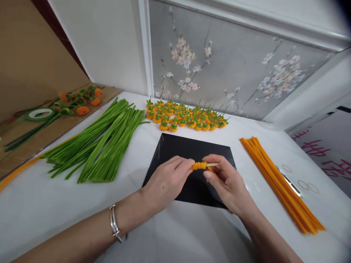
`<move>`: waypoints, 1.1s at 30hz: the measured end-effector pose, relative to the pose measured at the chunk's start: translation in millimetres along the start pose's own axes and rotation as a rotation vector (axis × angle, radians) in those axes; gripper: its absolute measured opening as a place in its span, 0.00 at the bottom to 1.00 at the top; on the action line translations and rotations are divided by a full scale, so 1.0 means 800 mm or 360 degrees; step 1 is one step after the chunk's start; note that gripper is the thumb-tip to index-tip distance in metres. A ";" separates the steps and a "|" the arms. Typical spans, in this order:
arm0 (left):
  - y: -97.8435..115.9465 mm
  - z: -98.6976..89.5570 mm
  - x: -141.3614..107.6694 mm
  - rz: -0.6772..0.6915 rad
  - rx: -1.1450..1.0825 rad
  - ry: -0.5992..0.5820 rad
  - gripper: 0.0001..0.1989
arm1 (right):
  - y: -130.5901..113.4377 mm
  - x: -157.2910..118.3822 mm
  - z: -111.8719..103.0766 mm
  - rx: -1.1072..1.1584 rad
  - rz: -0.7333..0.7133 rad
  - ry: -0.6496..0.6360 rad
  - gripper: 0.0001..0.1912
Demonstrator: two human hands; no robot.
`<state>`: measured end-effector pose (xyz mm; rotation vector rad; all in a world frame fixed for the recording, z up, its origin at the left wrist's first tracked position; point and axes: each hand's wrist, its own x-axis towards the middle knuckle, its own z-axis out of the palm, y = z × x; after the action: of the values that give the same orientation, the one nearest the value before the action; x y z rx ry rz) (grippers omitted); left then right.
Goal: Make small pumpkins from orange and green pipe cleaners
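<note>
Over a black mat (181,146), my left hand (170,177) is closed on one end of an orange pipe cleaner (199,166) wound in a tight coil. The coil sits round a thin pale stick (211,164), which shows between my two hands. My right hand (226,182) has its thumb and fingers closed about the stick's other side, where a loose orange end of the pipe cleaner shows. Whether the right fingers grip the stick, the loose end or both is partly hidden.
Left lies a pile of green pipe cleaners (106,146); right, a bundle of orange pipe cleaners (279,186) beside a metal tool (290,182) and rubber bands (287,168). Several small orange pumpkin-like pieces (189,118) stand along the wall. Green tape (41,114) and orange flowers (82,110) lie on cardboard.
</note>
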<state>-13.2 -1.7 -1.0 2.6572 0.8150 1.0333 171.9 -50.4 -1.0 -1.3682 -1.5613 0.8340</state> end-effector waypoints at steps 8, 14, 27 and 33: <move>0.000 -0.004 0.004 -0.0441 -0.0311 -0.0161 0.07 | 0.000 0.000 0.003 -0.0249 -0.0305 0.0076 0.07; 0.003 -0.010 0.009 -0.0799 -0.0719 -0.0381 0.04 | 0.000 0.000 0.004 -0.0191 -0.0478 -0.0026 0.09; -0.001 -0.001 0.004 -0.0464 -0.0458 -0.0273 0.06 | 0.001 -0.001 0.008 -0.0189 -0.0214 0.0064 0.07; 0.000 -0.005 0.006 -0.0520 -0.0508 -0.0423 0.05 | 0.004 0.001 0.003 -0.0153 -0.0125 0.0045 0.07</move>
<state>-12.8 1.2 4.8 2.2344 0.8999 0.6493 171.0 -48.9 -4.6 -1.3712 -1.6402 0.6969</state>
